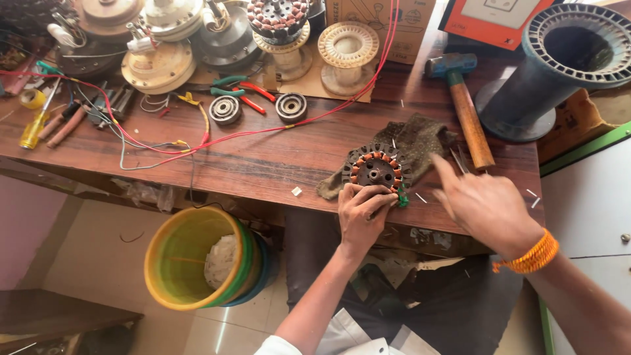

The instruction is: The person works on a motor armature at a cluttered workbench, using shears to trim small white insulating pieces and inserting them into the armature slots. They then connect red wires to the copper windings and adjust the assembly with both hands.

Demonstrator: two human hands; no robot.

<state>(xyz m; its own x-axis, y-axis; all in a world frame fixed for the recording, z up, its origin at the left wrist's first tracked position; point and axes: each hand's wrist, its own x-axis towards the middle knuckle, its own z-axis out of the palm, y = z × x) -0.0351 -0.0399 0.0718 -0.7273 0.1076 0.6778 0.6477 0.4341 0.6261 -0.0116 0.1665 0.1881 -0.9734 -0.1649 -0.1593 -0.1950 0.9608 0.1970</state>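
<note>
Grip: left hand [360, 213] clasps the copper-wound stator [376, 170] at its near edge, on a rag [420, 141]; right hand [488, 208] open, fingers spread, empty, beside the hammer [468, 112].

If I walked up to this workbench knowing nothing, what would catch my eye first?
Probably the round motor stator with copper-coloured windings, lying on a dark rag at the bench's near edge; the left hand grips its rim while the right hand hovers beside it with a finger outstretched. Next, the wooden-handled hammer lying just right of the rag. Below the wooden bench, a yellow bucket stands out on the floor.
</note>
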